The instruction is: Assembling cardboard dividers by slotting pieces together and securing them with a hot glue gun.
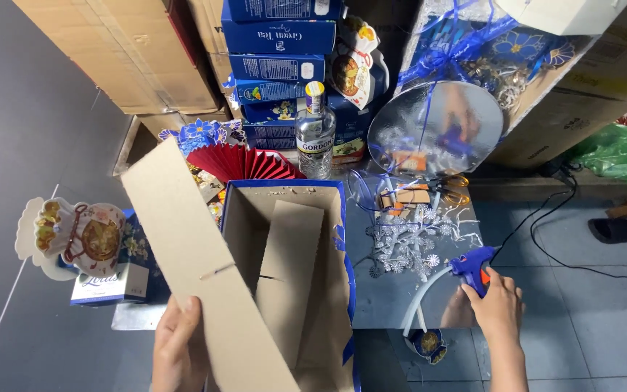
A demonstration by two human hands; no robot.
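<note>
A clear glass bottle [315, 131] is stood before stacked blue boxes [279, 51]. A red folded paper fan [244, 163] is seen beside it. Orange-handled scissors [453, 187] and silver snowflake ornaments [409, 243] are laid on the grey tabletop [386, 297]. A green plastic bag [622, 152] is seen far right.

two bare hands: left hand [177, 347], right hand [498, 303]. one blue glue gun [472, 264]. one open blue-rimmed cardboard box [284, 190]. two loose brown cardboard strips [201, 268]. one clear glass bottle [315, 134]. one red folded paper fan [244, 163]. one pair of orange-handled scissors [450, 189]. one round silver tray [435, 127].
</note>
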